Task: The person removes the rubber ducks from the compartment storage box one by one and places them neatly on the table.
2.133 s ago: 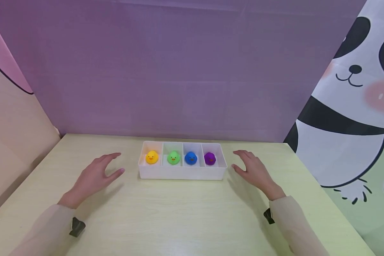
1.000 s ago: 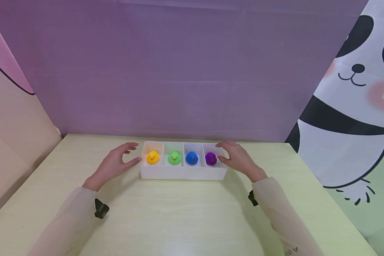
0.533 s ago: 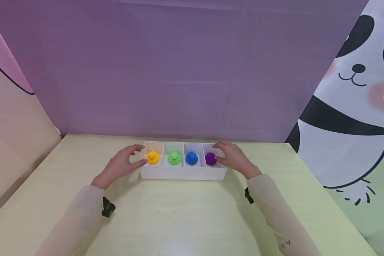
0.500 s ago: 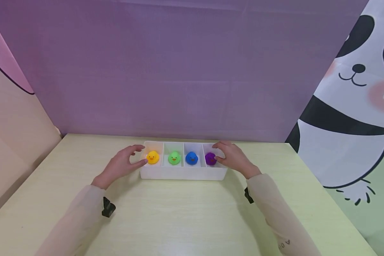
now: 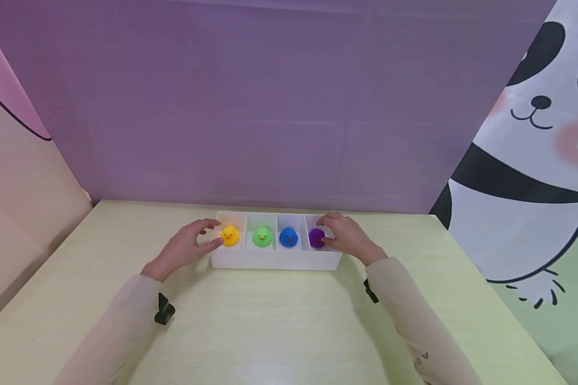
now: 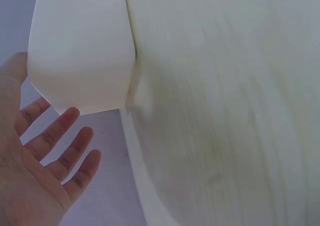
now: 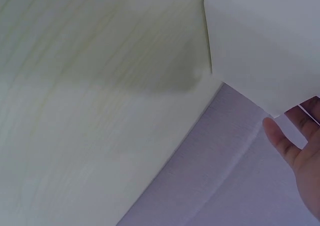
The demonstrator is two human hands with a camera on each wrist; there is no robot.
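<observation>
In the head view, a white four-part box (image 5: 276, 260) sits near the far side of the table. From left to right its compartments hold a yellow duck (image 5: 230, 236), a green duck (image 5: 262, 236), a blue duck (image 5: 288, 237) and a purple duck (image 5: 315, 238). My left hand (image 5: 185, 246) is at the box's left end, thumb and fingers apart, tips beside the yellow duck. Over the right compartment my right hand (image 5: 344, 235) has its thumb tip overlapping the purple duck, its fingers spread behind. Both wrist views show relaxed fingers by the box's end walls.
The pale wooden table (image 5: 270, 321) ends just behind the box at a purple cloth backdrop (image 5: 270, 107). A panda-print sheet (image 5: 515, 230) hangs at the right, and a pale pink panel (image 5: 24, 203) stands at the left.
Both hands have moved inward from either side to the ends of the box, the right one passing over the purple duck's compartment. The ducks and box stay in place.
</observation>
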